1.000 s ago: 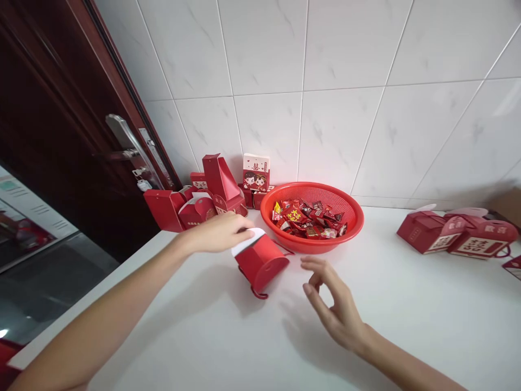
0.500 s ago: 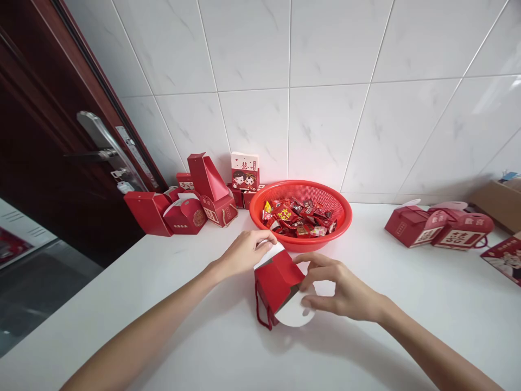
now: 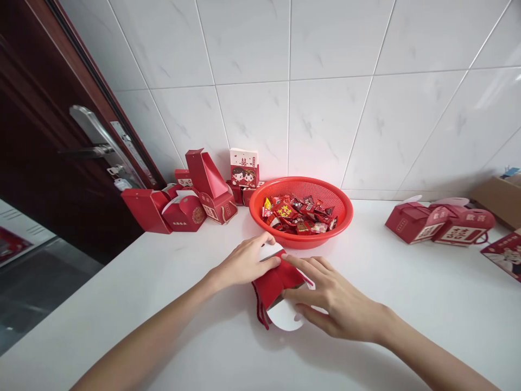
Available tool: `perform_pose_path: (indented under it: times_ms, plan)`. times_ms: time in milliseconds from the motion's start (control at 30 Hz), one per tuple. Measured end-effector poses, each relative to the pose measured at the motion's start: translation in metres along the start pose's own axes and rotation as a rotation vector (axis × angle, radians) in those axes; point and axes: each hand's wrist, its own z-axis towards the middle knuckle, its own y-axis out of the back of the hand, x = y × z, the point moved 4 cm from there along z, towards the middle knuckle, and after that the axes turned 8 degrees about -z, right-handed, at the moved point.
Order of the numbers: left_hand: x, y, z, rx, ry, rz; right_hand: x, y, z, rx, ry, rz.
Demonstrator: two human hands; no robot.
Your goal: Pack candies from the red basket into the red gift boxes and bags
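A small red paper gift box stands on the white table, its white-lined flaps spread and a dark red cord hanging down its left side. My left hand is closed on the far white flap, thumb toward me. My right hand reaches over the box from the right. Its index finger touches the red top near my left thumb, while the middle finger and thumb grip around the near white flap. The inside of the box is mostly hidden by flaps and fingers.
Just behind the box stands a red plastic basket with several wrapped candies. Several red gift boxes are grouped back left, near a dark door. More red boxes and a cardboard box are at the right.
My right hand has moved left and farther over the box, its index finger now on the red top. My left thumb has come down over the far flap. The box's near end has shifted slightly left.
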Motion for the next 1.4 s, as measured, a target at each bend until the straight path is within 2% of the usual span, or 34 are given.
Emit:
perform_pose_path:
  times_ms: [200, 367, 467, 600, 733, 867, 1133, 1233, 1400]
  plan:
    - [-0.003, 0.021, -0.009, 0.283, -0.003, -0.198, 0.005, 0.002, 0.001, 0.040, -0.005, -0.080]
    - [0.004, 0.026, -0.020, 0.386, -0.062, -0.181, 0.010, -0.002, 0.002, 0.091, 0.054, -0.091]
    - [0.006, 0.025, -0.025, 0.395, -0.131, -0.101, 0.008, 0.000, 0.000, 0.033, 0.010, -0.156]
    - [0.004, 0.020, -0.040, 0.368, -0.153, 0.011, 0.006, 0.009, -0.005, -0.053, -0.057, -0.243]
    - [-0.001, 0.009, -0.061, 0.362, -0.184, 0.049, 0.007, 0.017, -0.011, -0.040, -0.113, -0.306]
    - [0.001, 0.000, -0.070, 0.365, -0.183, 0.058, 0.006, 0.018, -0.012, 0.093, -0.216, -0.353]
    - [0.018, 0.002, -0.057, 0.350, -0.140, -0.055, -0.005, 0.009, -0.006, 0.447, -0.390, -0.269]
    - [0.025, 0.000, -0.048, 0.350, -0.104, -0.150, -0.008, 0.007, -0.006, 0.497, -0.403, -0.222]
    - [0.040, -0.008, -0.026, 0.387, -0.069, -0.464, -0.015, 0.005, -0.007, 0.501, -0.418, -0.212]
